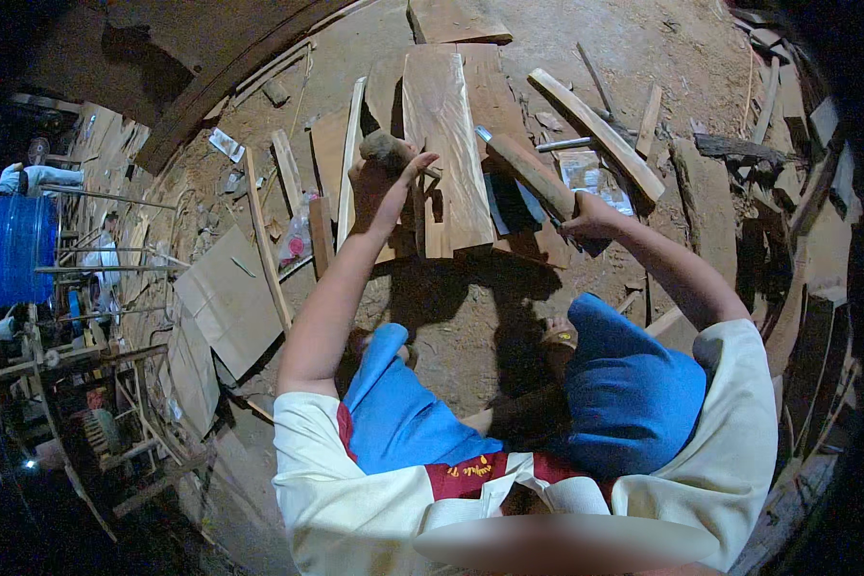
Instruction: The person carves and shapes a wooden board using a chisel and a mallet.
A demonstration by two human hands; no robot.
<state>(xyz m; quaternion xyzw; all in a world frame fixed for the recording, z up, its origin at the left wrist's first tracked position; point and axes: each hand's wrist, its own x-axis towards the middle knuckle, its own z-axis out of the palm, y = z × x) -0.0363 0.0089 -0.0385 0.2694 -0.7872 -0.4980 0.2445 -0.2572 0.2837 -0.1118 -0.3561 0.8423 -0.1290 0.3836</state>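
My right hand (593, 217) is closed round the near end of a thick wooden-handled tool (530, 176). Its short, bright metal tip (484, 134) points away from me, so it looks like a chisel. My left hand (390, 197) is beside a blunt, rounded piece of wood (385, 150) and seems to grip it, the thumb stretched out to the right; the rest of that piece is hidden. Between my hands lies a pale grained plank (437, 106) with a dark slot (436, 204) near its close end. It rests on wider brown boards (490, 86).
A long pale batten (600, 134) and a metal rod (564, 144) lie to the right. Rough timber (706, 197) is heaped beyond them. On the left are a flat sheet (230, 298), thin strips (267, 240), a metal frame (115, 269) and a blue drum (12, 250).
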